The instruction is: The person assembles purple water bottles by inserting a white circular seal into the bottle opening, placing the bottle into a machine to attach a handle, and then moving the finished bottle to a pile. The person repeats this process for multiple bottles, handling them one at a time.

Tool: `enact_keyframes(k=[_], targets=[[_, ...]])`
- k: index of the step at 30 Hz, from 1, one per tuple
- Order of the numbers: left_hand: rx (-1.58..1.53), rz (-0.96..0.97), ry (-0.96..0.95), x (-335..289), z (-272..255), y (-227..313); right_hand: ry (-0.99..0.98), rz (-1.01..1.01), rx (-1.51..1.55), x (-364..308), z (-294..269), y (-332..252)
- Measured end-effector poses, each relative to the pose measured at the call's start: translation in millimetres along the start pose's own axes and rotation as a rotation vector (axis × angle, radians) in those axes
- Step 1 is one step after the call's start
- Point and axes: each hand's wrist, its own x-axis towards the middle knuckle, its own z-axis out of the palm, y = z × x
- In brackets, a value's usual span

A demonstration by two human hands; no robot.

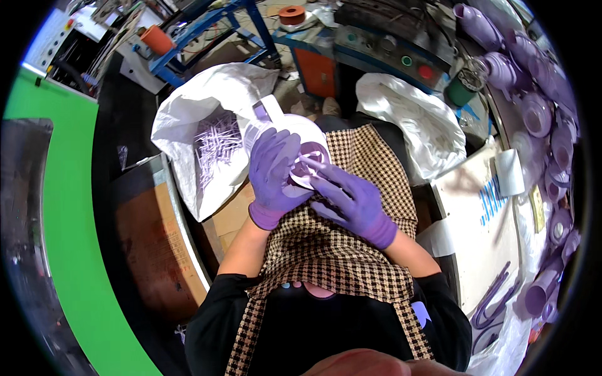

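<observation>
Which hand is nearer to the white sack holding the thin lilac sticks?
Left. The left hand is just to the right of the sack, against the pale lilac container; the right hand is farther right, its fingers at the container's opening.

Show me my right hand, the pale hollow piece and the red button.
Right hand (357, 203), head view: back of the hand.
Pale hollow piece (305, 130), head view: outer wall.
Red button (425, 72), head view: its face.

Pale tabletop (465, 263) at right, looped purple strips (493, 301) lying on it, curled white sheet (510, 172) at its edge
</observation>
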Motion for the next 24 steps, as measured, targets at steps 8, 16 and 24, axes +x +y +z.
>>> enact_keyframes(k=[8,16,24], targets=[[0.086,-0.018,-0.197,11,25,33,-0.086,0.304,0.036,-9,23,14],[0.192,0.244,-0.325,8,32,40,-0.035,0.246,-0.074,-45,62,47],[0.083,0.165,-0.214,-3,18,18,-0.108,-0.027,0.148,-23,24,46]])
